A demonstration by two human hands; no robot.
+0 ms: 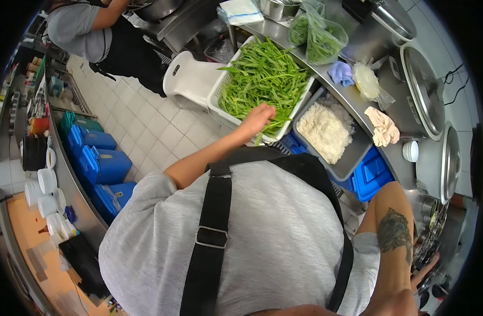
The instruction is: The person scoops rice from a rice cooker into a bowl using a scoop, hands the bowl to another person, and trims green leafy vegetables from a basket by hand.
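My left hand reaches over the near rim of a white plastic basket. Its fingers are curled among the long cut leafy greens that heap up inside, and some strands lie over the rim just below the hand. My right arm, tattooed on the forearm, is bent sharply back toward the camera. Of my right hand only what looks like a finger or thumb shows at the lower right; the rest is cut off, so its grip is hidden.
Beside the basket stand a white plastic stool and a grey tub of white shredded food. A steel counter holds bagged greens, cloths and large lidded pots. Blue bins line the left; another person stands behind.
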